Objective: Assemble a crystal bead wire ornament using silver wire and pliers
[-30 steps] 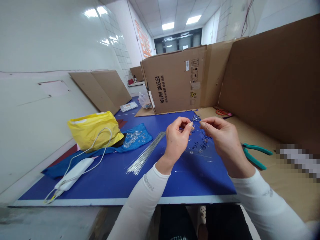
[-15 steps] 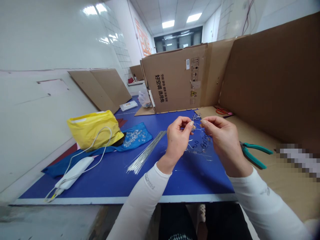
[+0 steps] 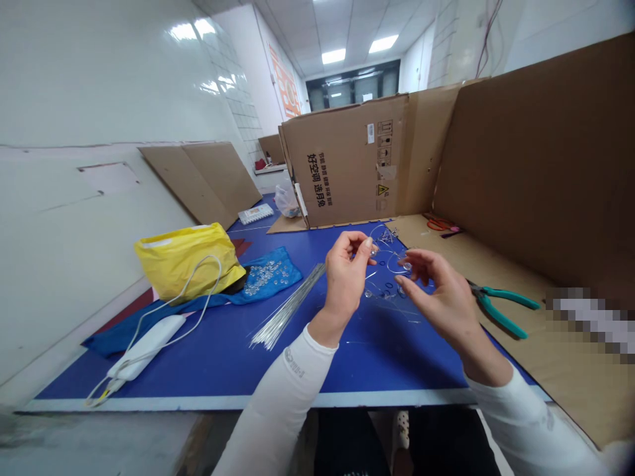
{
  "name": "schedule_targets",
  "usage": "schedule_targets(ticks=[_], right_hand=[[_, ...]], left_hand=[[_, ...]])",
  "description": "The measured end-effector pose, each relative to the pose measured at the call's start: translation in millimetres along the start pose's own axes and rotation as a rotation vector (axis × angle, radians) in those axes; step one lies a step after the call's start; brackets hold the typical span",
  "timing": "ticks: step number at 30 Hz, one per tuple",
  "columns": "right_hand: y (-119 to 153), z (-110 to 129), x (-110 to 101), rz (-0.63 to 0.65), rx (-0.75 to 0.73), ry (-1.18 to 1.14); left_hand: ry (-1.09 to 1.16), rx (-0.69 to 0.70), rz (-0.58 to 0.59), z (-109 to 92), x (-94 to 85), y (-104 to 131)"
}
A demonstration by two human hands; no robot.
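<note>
Toward the left front corner of the blue tabletop (image 3: 213,367) lies a white oblong block (image 3: 153,344) with a looping cord (image 3: 220,268). Behind it, nearer the left edge than the right, sits a yellow bag (image 3: 191,261), beside a blue cloth (image 3: 280,256) strewn with clear beads (image 3: 262,276). Next comes a sheaf of straight wires (image 3: 290,307), lying aslant. Above the tabletop, well back from the front edge, the left hand (image 3: 347,271) has thumb and fingertips pinched on a fine wire (image 3: 378,226) that curves away from it. Between the hands, farther down, show dark rings (image 3: 389,286). The right hand (image 3: 439,291) is half open, thumb parted from fingers, a single bead (image 3: 407,267) at its fingertips; whether they touch it, I cannot tell. On brown cardboard (image 3: 570,377) along the tabletop's right side lie green-handled pliers (image 3: 499,317), near that hand, with red-handled scissors (image 3: 441,226) farther back.
</note>
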State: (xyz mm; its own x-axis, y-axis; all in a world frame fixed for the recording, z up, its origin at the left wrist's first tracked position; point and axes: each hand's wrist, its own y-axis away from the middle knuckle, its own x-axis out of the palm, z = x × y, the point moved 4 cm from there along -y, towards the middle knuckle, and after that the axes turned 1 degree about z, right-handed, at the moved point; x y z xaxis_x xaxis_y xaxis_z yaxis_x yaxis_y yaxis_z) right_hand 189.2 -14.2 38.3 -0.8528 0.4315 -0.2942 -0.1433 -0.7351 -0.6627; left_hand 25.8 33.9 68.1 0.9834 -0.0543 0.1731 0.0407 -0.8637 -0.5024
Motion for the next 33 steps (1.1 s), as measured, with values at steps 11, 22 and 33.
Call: schedule_targets(ticks=[11,22,33], right_hand=[[2.8,1.5,1.2,0.036,-0.109,0.081],[-5.6,5.8,2.1,0.214,-0.114,0.164],[7.6,-0.6,-5.8,-0.022,-0.08,0.038]], left_hand=[[-0.008,0.001,0.141,2.1,0.2,-5.3],[-0.223,0.051,0.299,-3.8,-2.7,-7.1],[-0.178,0.021,0.23,-1.0,-1.1,-5.1]])
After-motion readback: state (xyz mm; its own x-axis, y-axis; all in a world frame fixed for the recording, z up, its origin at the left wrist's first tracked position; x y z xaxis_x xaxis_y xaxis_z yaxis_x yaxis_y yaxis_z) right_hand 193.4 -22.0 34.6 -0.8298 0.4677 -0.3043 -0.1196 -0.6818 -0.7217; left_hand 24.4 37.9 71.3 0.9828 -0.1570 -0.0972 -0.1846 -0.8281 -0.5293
